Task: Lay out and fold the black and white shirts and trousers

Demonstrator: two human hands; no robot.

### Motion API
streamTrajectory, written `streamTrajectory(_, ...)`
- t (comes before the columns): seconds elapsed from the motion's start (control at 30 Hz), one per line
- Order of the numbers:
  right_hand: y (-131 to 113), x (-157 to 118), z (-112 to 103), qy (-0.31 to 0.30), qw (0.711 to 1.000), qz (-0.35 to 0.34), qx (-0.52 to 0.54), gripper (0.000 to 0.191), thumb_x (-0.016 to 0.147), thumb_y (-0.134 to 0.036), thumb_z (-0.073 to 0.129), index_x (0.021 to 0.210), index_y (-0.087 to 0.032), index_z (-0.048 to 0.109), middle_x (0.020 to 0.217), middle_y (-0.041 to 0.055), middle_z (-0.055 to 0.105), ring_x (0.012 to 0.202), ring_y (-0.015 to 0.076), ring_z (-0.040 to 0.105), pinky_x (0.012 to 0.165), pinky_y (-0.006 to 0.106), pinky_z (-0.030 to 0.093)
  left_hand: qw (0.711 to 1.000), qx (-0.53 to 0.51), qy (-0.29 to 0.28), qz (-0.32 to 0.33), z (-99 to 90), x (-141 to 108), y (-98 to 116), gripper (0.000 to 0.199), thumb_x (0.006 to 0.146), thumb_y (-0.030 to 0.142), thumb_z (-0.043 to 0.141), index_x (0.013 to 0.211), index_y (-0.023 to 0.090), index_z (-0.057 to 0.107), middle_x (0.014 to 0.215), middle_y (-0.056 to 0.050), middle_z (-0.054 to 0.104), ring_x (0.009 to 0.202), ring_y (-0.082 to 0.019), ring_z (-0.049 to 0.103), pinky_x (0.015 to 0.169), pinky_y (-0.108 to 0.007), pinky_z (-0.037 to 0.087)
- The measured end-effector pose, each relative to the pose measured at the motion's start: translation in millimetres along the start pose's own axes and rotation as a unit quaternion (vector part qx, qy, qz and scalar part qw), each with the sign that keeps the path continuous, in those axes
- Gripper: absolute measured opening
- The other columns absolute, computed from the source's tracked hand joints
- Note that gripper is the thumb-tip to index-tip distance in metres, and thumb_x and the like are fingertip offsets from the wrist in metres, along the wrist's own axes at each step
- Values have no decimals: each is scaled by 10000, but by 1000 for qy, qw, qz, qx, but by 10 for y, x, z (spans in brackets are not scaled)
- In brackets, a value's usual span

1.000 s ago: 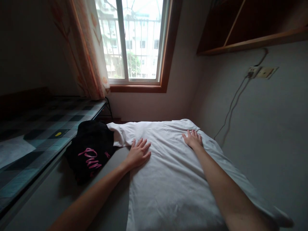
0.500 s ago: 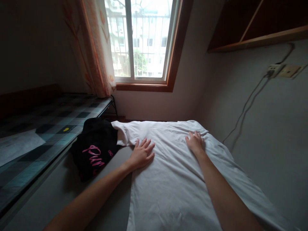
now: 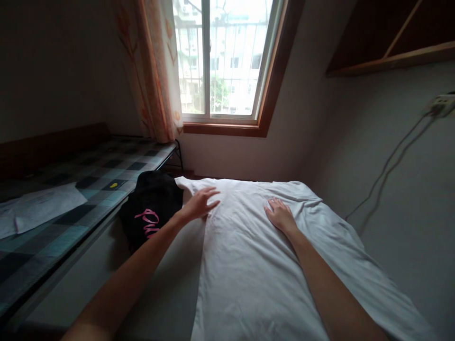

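Note:
A white shirt [image 3: 245, 265] lies spread over the table [image 3: 167, 284] in front of me, with soft wrinkles across it. My left hand [image 3: 201, 202] is over the shirt's left sleeve, fingers apart and holding nothing; whether it touches the cloth I cannot tell. Flat on the upper middle of the shirt rests my right hand [image 3: 280, 213], its fingers stretched out. Beside the left sleeve, a black garment [image 3: 156, 199] with pink lettering hangs partly over the table's left edge. My left forearm hides part of it.
To the left stands a bed with a checked mattress [image 3: 135, 166], bearing a white sheet-like item [image 3: 46, 206]. Ahead are a curtain [image 3: 152, 71] and a window [image 3: 231, 66]. A cable [image 3: 387, 166] runs down the right wall from a socket [image 3: 442, 105], below a wooden shelf [image 3: 394, 59].
My left hand has moved up from the shirt's left side to its sleeve. My right hand has slid slightly left across the cloth. The view has turned a little to the left.

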State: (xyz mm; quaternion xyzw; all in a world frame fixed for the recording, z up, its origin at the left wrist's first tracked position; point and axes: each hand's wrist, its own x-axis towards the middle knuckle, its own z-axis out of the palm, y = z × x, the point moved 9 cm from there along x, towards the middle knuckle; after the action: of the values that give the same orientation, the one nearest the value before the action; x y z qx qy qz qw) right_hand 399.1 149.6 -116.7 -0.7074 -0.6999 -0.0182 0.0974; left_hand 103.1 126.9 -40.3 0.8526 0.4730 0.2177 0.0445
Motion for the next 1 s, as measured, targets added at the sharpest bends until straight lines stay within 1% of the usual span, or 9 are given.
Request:
streamTrajectory(0.07, 5, 4, -12, 4, 1000, -4, -6, 514, 954, -381, 366, 1375, -126, 515, 1503, 146, 409, 1387, 281, 350, 1115, 426, 277, 985, 85, 93, -120, -385, -39, -470, 509, 868, 327, 517, 1371, 243, 525, 1486, -75, 447, 1404, -307, 326, 1167, -513, 214)
streamTrajectory(0.13, 3, 4, -27, 10, 1000, -7, -10, 508, 950, -382, 374, 1367, -134, 525, 1495, 143, 422, 1376, 279, 367, 1103, 424, 295, 950, 131, 112, -261, -599, -214, -994, 609, 820, 356, 564, 1414, 260, 468, 1532, -101, 370, 1428, -390, 241, 1137, -612, 171)
streamTrajectory(0.23, -9, 0, -41, 16, 1000, -11, -11, 499, 946, -383, 378, 1353, -145, 542, 1483, 138, 441, 1364, 277, 386, 1090, 417, 314, 907, 129, 46, -398, -593, -525, -1629, 852, 726, 491, 644, 1481, 234, 343, 1546, -192, 303, 1407, -467, 227, 1065, -679, 220)
streamTrajectory(0.33, -10, -3, -40, 16, 1000, -10, -6, 511, 944, -383, 378, 1358, -128, 536, 1482, 149, 438, 1365, 287, 384, 1094, 428, 309, 887, 124, 12, -445, -521, -706, -1930, 1044, 651, 572, 689, 1506, 164, 249, 1508, -263, 328, 1364, -454, 325, 1043, -634, 292)
streamTrajectory(0.5, -1, -2, -33, 17, 1000, -9, 2, 503, 940, -370, 377, 1355, -139, 541, 1486, 141, 436, 1371, 287, 376, 1096, 439, 306, 875, 135, 22, -464, -546, -744, -1958, 819, 665, 530, 693, 1356, 161, 454, 1331, -248, 539, 1244, -410, 493, 983, -552, 391)
streamTrajectory(0.6, 6, -3, -24, 13, 1000, -8, -1, 510, 940, -375, 375, 1357, -131, 539, 1488, 140, 433, 1375, 284, 372, 1101, 427, 301, 872, 101, 64, -475, -627, -774, -1930, 668, 687, 454, 696, 1280, 203, 520, 1221, -194, 631, 1157, -372, 578, 946, -497, 432)
streamTrajectory(0.7, 9, -1, -26, 16, 1000, -11, 0, 506, 941, -379, 378, 1355, -138, 543, 1488, 134, 435, 1373, 278, 377, 1100, 419, 304, 844, 50, 153, -511, -775, -926, -1964, 600, 714, 434, 680, 1259, 229, 535, 1202, -164, 652, 1126, -364, 603, 921, -493, 448)
streamTrajectory(0.9, 14, 17, -24, 23, 1000, -14, -1, 491, 937, -374, 390, 1336, -143, 559, 1468, 137, 461, 1354, 271, 405, 1089, 411, 320, 740, 43, 385, -550, -1186, -1344, -1944, 567, 787, 425, 576, 1288, 175, 493, 1290, -168, 588, 1187, -363, 546, 965, -551, 410)
streamTrajectory(1.0, 9, 18, -26, 24, 1000, -15, -7, 486, 934, -375, 401, 1334, -149, 561, 1465, 132, 465, 1347, 268, 413, 1085, 404, 325, 729, 68, 443, -518, -1364, -1358, -1785, 587, 782, 387, 577, 1301, 133, 476, 1341, -194, 531, 1252, -369, 474, 1002, -556, 371)
